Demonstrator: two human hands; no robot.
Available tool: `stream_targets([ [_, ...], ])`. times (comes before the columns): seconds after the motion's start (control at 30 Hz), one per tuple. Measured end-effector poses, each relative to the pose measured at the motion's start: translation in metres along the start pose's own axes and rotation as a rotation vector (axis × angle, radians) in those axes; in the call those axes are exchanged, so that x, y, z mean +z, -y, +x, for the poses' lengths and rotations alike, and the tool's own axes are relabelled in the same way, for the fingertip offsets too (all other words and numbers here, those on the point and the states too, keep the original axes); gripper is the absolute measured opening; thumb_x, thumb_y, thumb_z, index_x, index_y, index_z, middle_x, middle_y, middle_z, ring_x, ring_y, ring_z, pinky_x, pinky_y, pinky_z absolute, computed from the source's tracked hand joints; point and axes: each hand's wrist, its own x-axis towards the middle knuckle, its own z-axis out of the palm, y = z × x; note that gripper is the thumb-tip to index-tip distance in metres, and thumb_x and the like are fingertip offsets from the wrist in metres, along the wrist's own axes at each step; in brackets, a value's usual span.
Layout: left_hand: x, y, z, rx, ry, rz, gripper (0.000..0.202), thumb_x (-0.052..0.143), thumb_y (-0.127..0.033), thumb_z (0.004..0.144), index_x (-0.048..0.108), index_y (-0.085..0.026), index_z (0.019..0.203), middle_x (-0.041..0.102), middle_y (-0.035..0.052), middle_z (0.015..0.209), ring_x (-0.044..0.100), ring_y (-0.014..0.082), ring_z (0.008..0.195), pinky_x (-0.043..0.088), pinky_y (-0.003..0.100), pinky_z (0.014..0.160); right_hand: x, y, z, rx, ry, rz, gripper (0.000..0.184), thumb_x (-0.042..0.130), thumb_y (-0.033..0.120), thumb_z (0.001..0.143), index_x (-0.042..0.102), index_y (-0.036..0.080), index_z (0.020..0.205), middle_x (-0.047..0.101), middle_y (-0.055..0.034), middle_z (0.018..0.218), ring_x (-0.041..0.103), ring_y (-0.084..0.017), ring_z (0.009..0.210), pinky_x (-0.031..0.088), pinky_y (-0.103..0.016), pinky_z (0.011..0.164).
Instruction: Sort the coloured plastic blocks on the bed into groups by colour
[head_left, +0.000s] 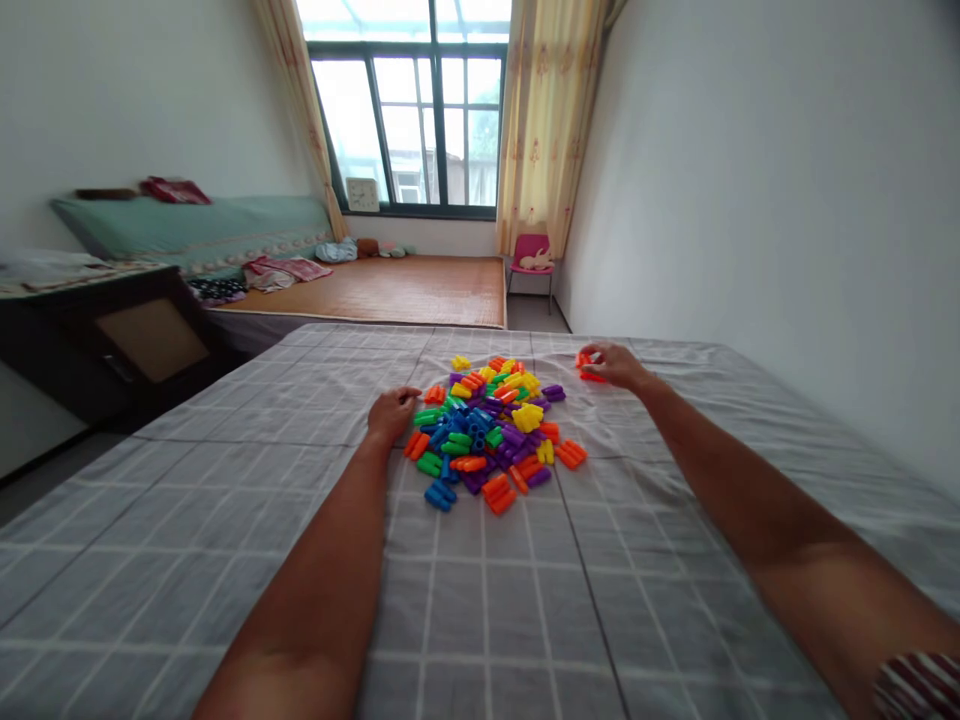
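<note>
A heap of small plastic building pieces (466, 425) lies on the grey checked cloth (480, 600), in blue, green, purple, yellow and orange. Many look like short tubes joined side by side. My right hand (611, 364) is to the right of the heap, its fingers pinched on an orange plastic piece (583, 360). Just under those fingers, more orange shows against the cloth, partly covered by the hand. At the heap's left edge rests my left hand (391, 414), fingers curled together and no piece visible in them. An orange piece (434, 395) sits close to its fingertips.
Stray pieces lie around the heap, such as a blue one (440, 495) in front. Beyond the cloth are a mat-covered bed (390, 285), a pink chair (531, 252) and a window. A dark cabinet (142, 340) stands left; a white wall (750, 180) runs along the right.
</note>
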Motion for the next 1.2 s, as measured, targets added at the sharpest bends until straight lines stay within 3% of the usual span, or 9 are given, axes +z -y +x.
stream_targets([
  [0.1, 0.0, 0.0, 0.001, 0.004, -0.001, 0.006, 0.036, 0.049, -0.025, 0.082, 0.075, -0.023, 0.107, 0.075, 0.0023, 0.1, 0.067, 0.0185, 0.089, 0.048, 0.024, 0.073, -0.01, -0.064, 0.004, 0.155, -0.008, -0.156, 0.031, 0.07, 0.022, 0.07, 0.073, 0.02, 0.101, 0.074, -0.0061, 0.1, 0.069, -0.019, 0.08, 0.051, -0.028, 0.075],
  [0.17, 0.0, 0.0, 0.001, 0.012, -0.009, 0.008, 0.036, 0.049, -0.025, 0.082, 0.075, -0.023, 0.107, 0.075, 0.0023, 0.1, 0.067, 0.0185, 0.089, 0.048, 0.024, 0.074, -0.009, -0.082, 0.007, 0.158, 0.032, -0.189, 0.033, 0.069, 0.022, 0.069, 0.074, 0.022, 0.102, 0.075, -0.0046, 0.101, 0.069, -0.019, 0.081, 0.051, -0.028, 0.076],
  [0.4, 0.0, 0.002, 0.001, 0.021, -0.014, 0.014, 0.036, 0.05, -0.025, 0.081, 0.075, -0.022, 0.106, 0.076, 0.0033, 0.094, 0.067, 0.0192, 0.085, 0.049, 0.025, 0.073, 0.009, -0.072, 0.016, 0.137, 0.175, -0.247, 0.035, 0.067, 0.018, 0.071, 0.074, 0.024, 0.106, 0.074, -0.0047, 0.108, 0.068, -0.02, 0.097, 0.05, -0.027, 0.085],
  [0.6, 0.002, 0.004, 0.001, 0.021, -0.014, -0.003, 0.035, 0.049, -0.025, 0.082, 0.075, -0.022, 0.106, 0.075, 0.0028, 0.099, 0.067, 0.0185, 0.088, 0.049, 0.025, 0.074, 0.002, -0.066, 0.017, 0.102, 0.149, -0.223, 0.042, 0.07, 0.014, 0.07, 0.072, 0.023, 0.111, 0.072, -0.0073, 0.114, 0.067, -0.021, 0.098, 0.05, -0.03, 0.088],
  [0.7, 0.003, 0.004, 0.001, 0.013, -0.003, -0.016, 0.035, 0.05, -0.025, 0.083, 0.075, -0.022, 0.107, 0.075, 0.0031, 0.099, 0.067, 0.0186, 0.088, 0.049, 0.025, 0.075, -0.001, -0.028, 0.023, 0.036, 0.05, -0.164, 0.04, 0.067, 0.015, 0.075, 0.07, 0.019, 0.115, 0.068, -0.0104, 0.121, 0.067, -0.02, 0.097, 0.049, -0.031, 0.092],
  [0.87, 0.003, 0.003, 0.0, 0.019, -0.004, -0.014, 0.034, 0.05, -0.025, 0.084, 0.075, -0.022, 0.106, 0.075, 0.0036, 0.098, 0.067, 0.0188, 0.087, 0.048, 0.026, 0.076, 0.027, 0.097, 0.036, -0.276, 0.098, 0.029, 0.032, 0.06, 0.02, 0.086, 0.068, 0.02, 0.117, 0.072, -0.0048, 0.113, 0.068, -0.016, 0.089, 0.049, -0.028, 0.088],
  [0.97, 0.003, 0.004, -0.001, 0.028, -0.004, -0.023, 0.034, 0.05, -0.025, 0.084, 0.075, -0.022, 0.106, 0.075, 0.0029, 0.094, 0.067, 0.0188, 0.088, 0.049, 0.026, 0.076, 0.05, 0.156, 0.046, -0.331, 0.16, -0.016, 0.033, 0.058, 0.021, 0.087, 0.068, 0.02, 0.119, 0.073, -0.0062, 0.11, 0.068, -0.018, 0.096, 0.048, -0.027, 0.086],
  [1.07, 0.005, 0.005, -0.001, 0.023, -0.001, -0.045, 0.034, 0.05, -0.025, 0.084, 0.075, -0.023, 0.106, 0.075, 0.0022, 0.09, 0.067, 0.0188, 0.088, 0.049, 0.025, 0.076, 0.06, 0.175, 0.053, -0.26, 0.234, -0.143, 0.027, 0.057, 0.027, 0.089, 0.072, 0.022, 0.111, 0.074, -0.0074, 0.105, 0.068, -0.021, 0.095, 0.048, -0.026, 0.078],
  [1.2, 0.009, 0.006, 0.001, 0.019, 0.002, -0.071, 0.034, 0.051, -0.025, 0.084, 0.074, -0.023, 0.108, 0.075, 0.0028, 0.1, 0.067, 0.0191, 0.093, 0.05, 0.026, 0.08, 0.058, 0.171, 0.048, -0.239, 0.375, -0.2, 0.023, 0.062, 0.039, 0.086, 0.076, 0.025, 0.098, 0.075, -0.0042, 0.093, 0.067, -0.019, 0.08, 0.045, -0.024, 0.064],
])
